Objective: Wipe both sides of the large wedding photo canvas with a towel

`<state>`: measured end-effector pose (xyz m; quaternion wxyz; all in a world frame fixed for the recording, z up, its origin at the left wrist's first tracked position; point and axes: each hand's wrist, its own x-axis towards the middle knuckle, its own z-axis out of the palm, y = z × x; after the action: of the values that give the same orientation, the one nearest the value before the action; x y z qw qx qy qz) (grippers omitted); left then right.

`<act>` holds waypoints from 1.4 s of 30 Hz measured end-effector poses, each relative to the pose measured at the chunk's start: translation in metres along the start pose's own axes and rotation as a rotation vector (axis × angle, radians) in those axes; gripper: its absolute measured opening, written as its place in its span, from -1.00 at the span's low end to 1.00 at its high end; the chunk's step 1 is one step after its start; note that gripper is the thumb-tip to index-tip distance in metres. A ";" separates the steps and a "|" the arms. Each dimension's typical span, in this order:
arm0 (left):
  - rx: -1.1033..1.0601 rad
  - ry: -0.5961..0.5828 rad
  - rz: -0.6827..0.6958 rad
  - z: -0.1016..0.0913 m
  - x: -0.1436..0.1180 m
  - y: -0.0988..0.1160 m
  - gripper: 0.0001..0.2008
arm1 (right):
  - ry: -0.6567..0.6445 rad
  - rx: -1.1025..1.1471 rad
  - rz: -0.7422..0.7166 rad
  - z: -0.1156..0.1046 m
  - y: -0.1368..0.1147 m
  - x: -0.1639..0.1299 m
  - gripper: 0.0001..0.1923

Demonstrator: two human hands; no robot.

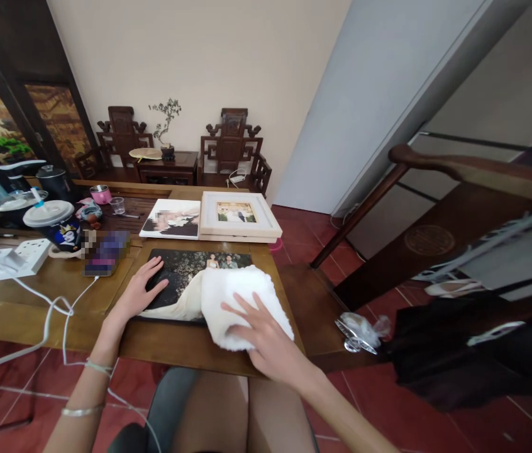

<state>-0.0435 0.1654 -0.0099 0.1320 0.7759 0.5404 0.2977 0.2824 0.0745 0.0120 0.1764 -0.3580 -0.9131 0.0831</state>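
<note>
The photo panel (178, 270) lies flat near the front edge of the wooden table (166, 343), showing two small figures at its far side and a long pale train of dress sweeping toward the near left corner. The left grip (146, 289) rests on the panel's left side, fingers spread and clasping nothing. The right grip (261, 330) lies over a fluffy white cloth (254, 283), fingers splayed across its top, pressing rather than clenched. That cloth covers the panel's right part and reaches past its near edge onto the table.

Just behind the panel are a canvas print (183, 228) (part of its picture is blurred out) and, touching or almost touching its right side, a white frame (207, 217) around a smaller photo. Left of the panel lies a phone (105, 251), also blurred, with a white cable (82, 292) plugged into its near end. Beyond it stand a dark lidded cup (61, 231) with a straw and a white power strip (33, 255); farther back are a pink cup (100, 195) and a small clear cup (117, 205). Against the wall, a potted bonsai (166, 123) stands between two carved chairs
</note>
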 end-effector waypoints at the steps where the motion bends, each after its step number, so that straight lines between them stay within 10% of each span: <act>1: 0.001 -0.001 0.000 0.000 0.000 -0.001 -0.39 | -0.004 0.006 -0.021 0.000 -0.003 -0.004 -0.36; 14: -0.016 -0.006 0.007 -0.002 0.000 0.003 -0.40 | 0.033 -0.046 0.161 0.001 0.070 0.081 -0.28; 27: 0.022 -0.046 -0.014 -0.001 -0.001 0.003 -0.43 | -0.040 0.049 0.026 -0.006 -0.010 -0.010 -0.35; 36: 0.006 -0.044 0.003 -0.001 0.000 0.002 -0.40 | 0.050 0.010 0.235 -0.014 0.070 0.072 -0.35; 42: -0.011 -0.025 -0.014 -0.002 -0.001 0.005 -0.44 | 0.059 0.015 0.293 -0.021 0.077 0.100 -0.38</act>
<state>-0.0410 0.1628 -0.0064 0.1451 0.7748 0.5426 0.2902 0.2701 0.2000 0.0359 0.1920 -0.4886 -0.8448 0.1041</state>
